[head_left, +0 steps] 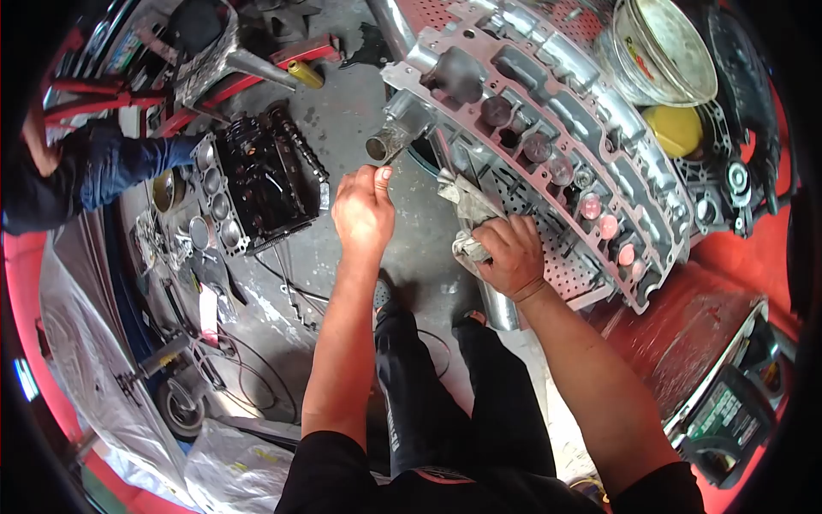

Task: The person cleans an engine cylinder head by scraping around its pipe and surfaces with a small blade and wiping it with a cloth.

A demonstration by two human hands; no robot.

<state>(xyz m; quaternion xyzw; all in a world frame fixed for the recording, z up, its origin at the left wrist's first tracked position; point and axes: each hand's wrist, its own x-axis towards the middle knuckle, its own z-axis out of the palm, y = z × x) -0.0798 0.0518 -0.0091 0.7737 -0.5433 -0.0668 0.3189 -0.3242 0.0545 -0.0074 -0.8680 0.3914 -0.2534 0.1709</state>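
A large aluminium cylinder head (535, 146) lies tilted on a perforated metal stand (548, 265), its ports and round chambers facing up. From its near left end sticks out a round metal neck (396, 133) with a dirty open mouth. Just below that mouth, my left hand (364, 212) is closed in a fist with the thumb on top. A thin dark edge shows by the thumb, but what the fist holds is hidden. My right hand (514, 255) grips a crumpled, stained rag (469, 204) beside the lower edge of the cylinder head.
An engine block (265, 184) with open cylinders stands on the floor at left, near a person's jeans-clad leg (141, 167). Cables (270, 377) trail over the floor. A white bucket (659, 51) is at upper right, a green jug (728, 420) at lower right, a yellow can (305, 74) behind.
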